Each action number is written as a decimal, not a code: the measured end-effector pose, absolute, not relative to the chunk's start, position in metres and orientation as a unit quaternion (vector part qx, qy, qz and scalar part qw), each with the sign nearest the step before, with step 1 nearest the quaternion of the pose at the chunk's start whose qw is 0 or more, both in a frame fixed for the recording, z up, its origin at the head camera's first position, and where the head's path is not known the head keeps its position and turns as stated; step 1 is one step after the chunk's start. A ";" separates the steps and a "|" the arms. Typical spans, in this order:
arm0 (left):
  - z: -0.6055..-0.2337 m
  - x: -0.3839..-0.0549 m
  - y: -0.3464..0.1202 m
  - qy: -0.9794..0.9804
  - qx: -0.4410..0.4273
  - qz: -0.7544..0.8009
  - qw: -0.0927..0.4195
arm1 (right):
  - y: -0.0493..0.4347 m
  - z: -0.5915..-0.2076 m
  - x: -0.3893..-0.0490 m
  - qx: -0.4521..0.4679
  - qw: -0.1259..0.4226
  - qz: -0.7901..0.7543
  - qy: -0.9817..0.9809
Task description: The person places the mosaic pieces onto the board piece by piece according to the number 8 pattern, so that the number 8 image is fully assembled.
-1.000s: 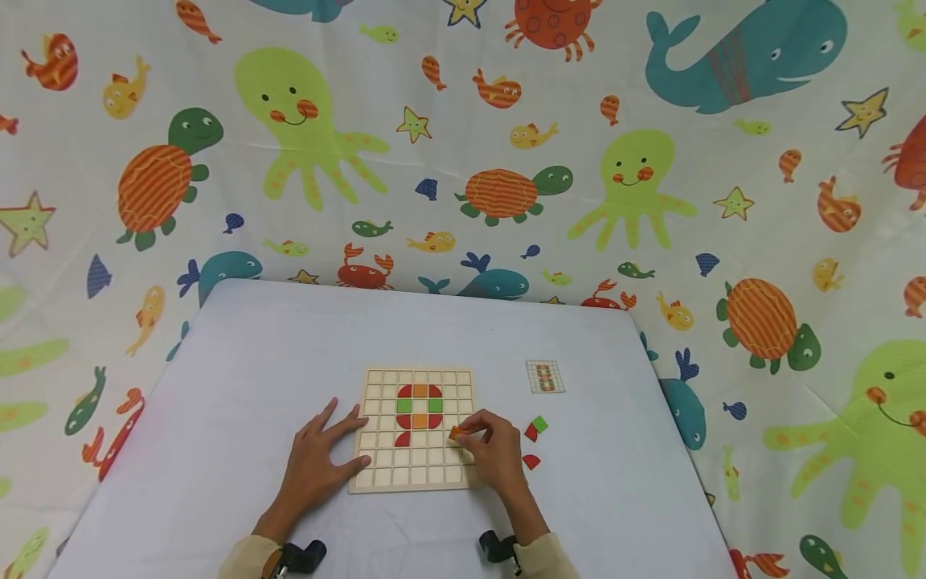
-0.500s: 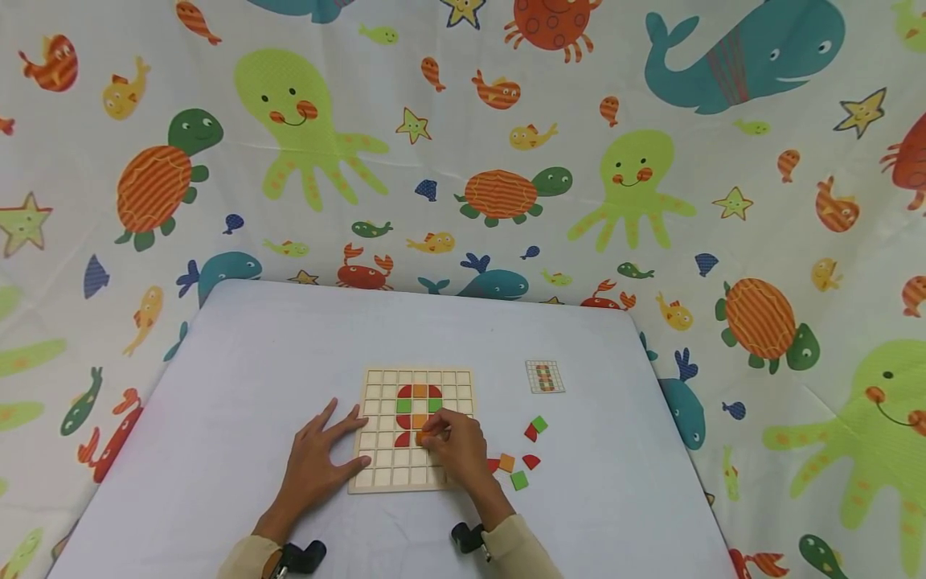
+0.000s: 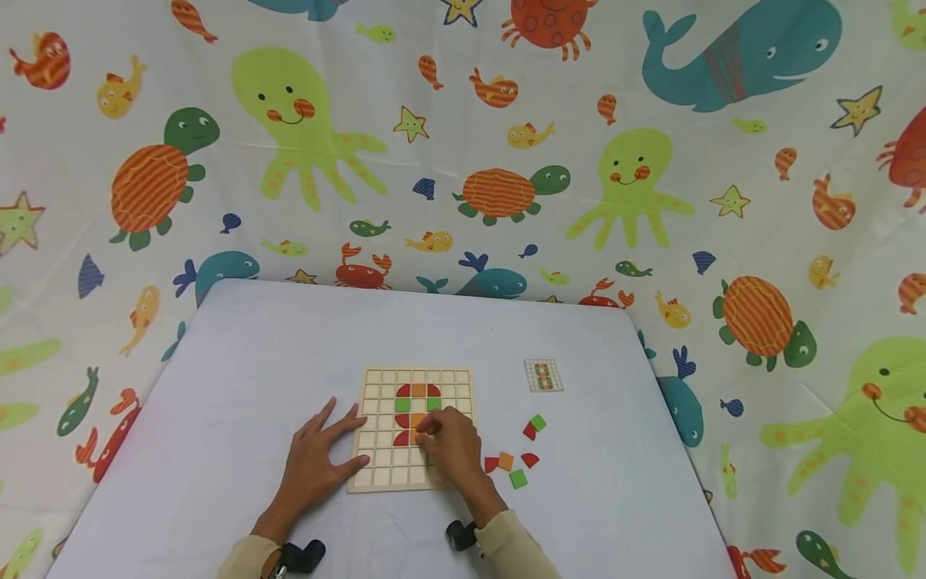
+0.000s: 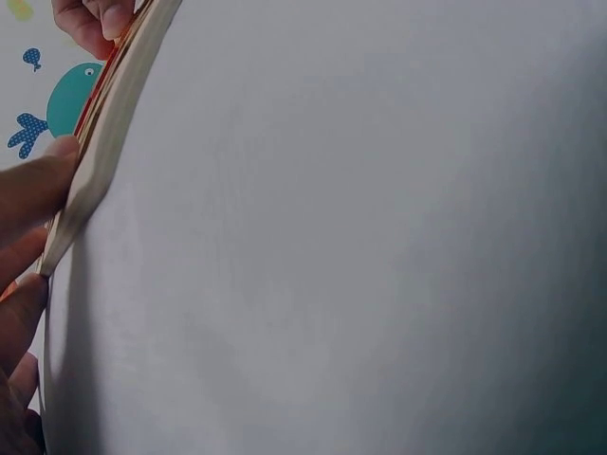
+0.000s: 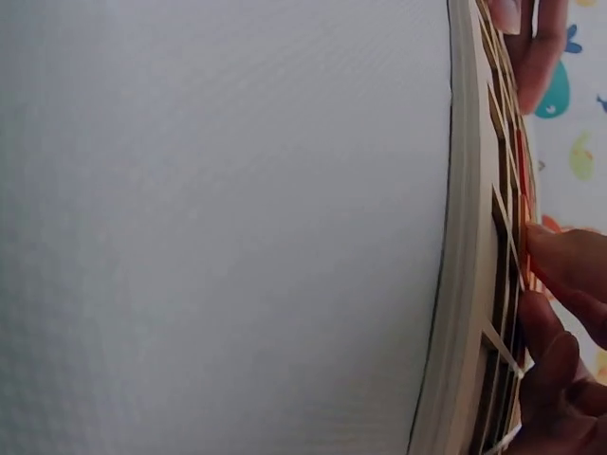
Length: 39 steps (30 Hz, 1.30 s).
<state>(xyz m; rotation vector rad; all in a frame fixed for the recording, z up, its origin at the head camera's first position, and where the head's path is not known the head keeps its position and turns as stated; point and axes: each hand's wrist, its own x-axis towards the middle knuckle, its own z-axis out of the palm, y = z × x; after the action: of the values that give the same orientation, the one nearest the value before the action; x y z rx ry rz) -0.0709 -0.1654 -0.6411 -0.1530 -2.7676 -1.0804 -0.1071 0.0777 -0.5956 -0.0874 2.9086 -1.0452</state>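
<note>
1 orange tile [image 3: 415,437] is at a grid board [image 3: 383,476] cell, just R of a red tile [image 3: 401,439], pinched in R hand [image 3: 456,446] fingertips. L hand [image 3: 318,450] spread wide, touching board's L edge. 6 loose tiles [image 3: 506,461] on table [image 3: 622,482], R of board; small pattern card [image 3: 543,375] farther back.

Grid board [image 3: 391,474]: wood, matt, smooth rim. Loose tiles [image 3: 506,461]: smooth, low sheen; material uncertain. Card [image 3: 543,375]: paper-like, matt. Table cover [image 3: 615,482]: cloth, matt, fine-textured. Backdrop [image 3: 463,149]: printed cloth, lightly creased. Sleeves [image 3: 515,547]: matt cloth. Wrist devices [image 3: 460,535]: plastic-looking, smooth.
</note>
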 end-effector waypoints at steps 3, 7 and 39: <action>-0.641 -0.071 -0.166 -0.927 -0.050 -0.363 0.083 | 0.078 -0.594 -0.106 -0.033 0.027 -0.330 0.943; -0.640 -0.071 -0.165 -0.927 -0.048 -0.363 0.080 | 0.080 -0.594 -0.103 -0.035 0.028 -0.325 0.945; -0.638 -0.070 -0.164 -0.926 -0.046 -0.366 0.083 | 0.203 -0.596 -0.103 0.085 -0.037 -0.355 0.930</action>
<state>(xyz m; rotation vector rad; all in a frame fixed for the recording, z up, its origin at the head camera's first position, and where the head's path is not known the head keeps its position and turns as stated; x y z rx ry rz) -0.0701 -0.1640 -0.6376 -0.1377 -2.7644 -1.0940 -0.1034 0.2025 -0.5955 0.2746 2.9938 -1.1420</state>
